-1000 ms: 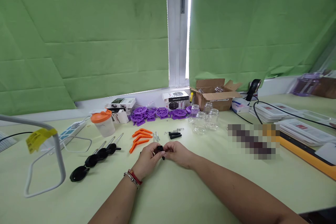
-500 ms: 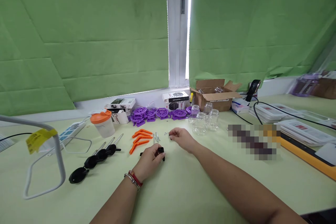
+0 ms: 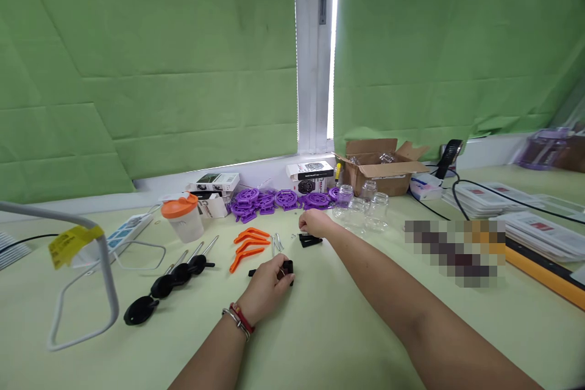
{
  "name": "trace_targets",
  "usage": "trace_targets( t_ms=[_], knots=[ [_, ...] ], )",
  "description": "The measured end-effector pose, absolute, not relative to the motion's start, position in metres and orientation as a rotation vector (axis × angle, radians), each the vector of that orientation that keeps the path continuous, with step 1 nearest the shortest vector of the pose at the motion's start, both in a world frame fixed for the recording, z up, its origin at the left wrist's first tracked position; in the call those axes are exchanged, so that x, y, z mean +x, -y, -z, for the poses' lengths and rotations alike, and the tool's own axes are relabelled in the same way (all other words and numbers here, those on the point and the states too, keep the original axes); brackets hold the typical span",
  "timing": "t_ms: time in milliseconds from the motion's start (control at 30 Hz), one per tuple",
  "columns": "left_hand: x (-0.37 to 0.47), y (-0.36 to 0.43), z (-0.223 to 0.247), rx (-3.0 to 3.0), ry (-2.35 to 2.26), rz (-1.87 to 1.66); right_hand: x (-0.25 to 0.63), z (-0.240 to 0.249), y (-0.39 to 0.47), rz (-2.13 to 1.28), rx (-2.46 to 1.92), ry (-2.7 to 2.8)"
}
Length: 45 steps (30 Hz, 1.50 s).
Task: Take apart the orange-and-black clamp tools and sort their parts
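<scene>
Black rounded pieces [image 3: 181, 273] with metal rods lie at nine o'clock from the left hand [image 3: 264, 290], well apart from it, and the orange angled pieces [image 3: 251, 243] sit nearer, at eleven. Just past twelve are a few thin metal pins [image 3: 278, 242], close beyond the knuckles. The left hand itself is closed low over the table, thumb and fingers pinching a small black part [image 3: 287, 267]; one end shows at the fingertips, towards one o'clock, while a dark end pokes out at ten. That part looks like hard plastic — light, stiff, perhaps a little slick, and unlikely to break under a firm pinch. Its sides seem the best place to hold, with the end at the fingertips left uncovered. At two o'clock, near the left hand but apart, small flat-lying black pieces [image 3: 311, 242] rest on the table; they too look light and rigid, easiest to lift singly by the edges. The right hand [image 3: 316, 223] curls down over their far side, its fingertips hidden — whether they pinch anything, I cannot tell. Further out at two stand clear jars [image 3: 379, 206], probably smooth and fragile.
</scene>
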State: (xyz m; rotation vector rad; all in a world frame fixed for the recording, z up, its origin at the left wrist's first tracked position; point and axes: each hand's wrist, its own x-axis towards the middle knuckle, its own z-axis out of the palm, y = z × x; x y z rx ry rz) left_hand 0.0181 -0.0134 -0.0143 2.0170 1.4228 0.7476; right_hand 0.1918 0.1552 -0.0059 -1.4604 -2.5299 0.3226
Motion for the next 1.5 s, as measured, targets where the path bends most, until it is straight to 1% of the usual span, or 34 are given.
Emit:
trace_targets(
  t_ms=[400, 1500],
  knots=[
    [0.018, 0.014, 0.012, 2.04, -1.452, -0.721, 0.179, 0.005, -0.163, -0.307, -1.419, 2.678],
    [0.019, 0.015, 0.011, 2.026, -1.458, -0.727, 0.183, 0.013, -0.164, -0.361, -1.39, 2.618]
  ],
)
